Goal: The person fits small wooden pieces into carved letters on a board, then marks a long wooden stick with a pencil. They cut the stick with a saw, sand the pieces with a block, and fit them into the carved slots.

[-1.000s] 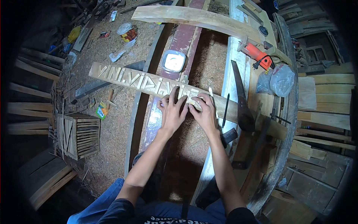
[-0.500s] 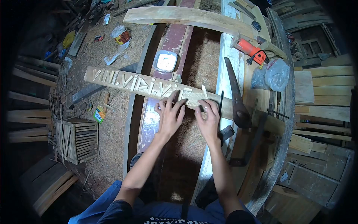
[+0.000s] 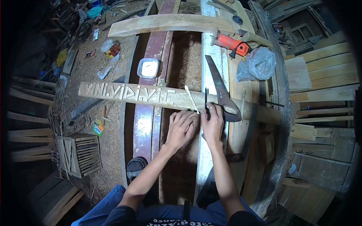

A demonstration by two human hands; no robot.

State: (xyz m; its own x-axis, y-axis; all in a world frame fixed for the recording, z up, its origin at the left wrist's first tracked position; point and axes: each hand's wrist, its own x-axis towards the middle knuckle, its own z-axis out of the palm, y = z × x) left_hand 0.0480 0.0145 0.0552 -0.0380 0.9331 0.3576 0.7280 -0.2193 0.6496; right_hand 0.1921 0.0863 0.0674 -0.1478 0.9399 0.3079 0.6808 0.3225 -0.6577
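A long wooden board (image 3: 143, 97) lies across the bench, with thin wood strips set on it as raised letters (image 3: 128, 92). Past the last letter, a slim wooden stick (image 3: 191, 98) slants toward me. My left hand (image 3: 180, 130) is at the board's near edge, fingers curled close to the stick's lower end; whatever they hold is hidden. My right hand (image 3: 213, 124) has its fingers bent around the lower end of a dark pencil (image 3: 206, 97). Just right of that hand lies a handsaw (image 3: 220, 84).
A white tub (image 3: 148, 68) stands beyond the board. An orange power tool (image 3: 230, 42) and a plastic bag (image 3: 260, 66) sit at the right. A curved plank (image 3: 169, 23) spans the far side. Gaps with sawdust below separate the bench beams. A slatted crate (image 3: 81, 154) is at left.
The view has shifted, so the scene appears farther left. My left hand has come off the last letter to the board's near edge. My right hand has moved right to the pencil.
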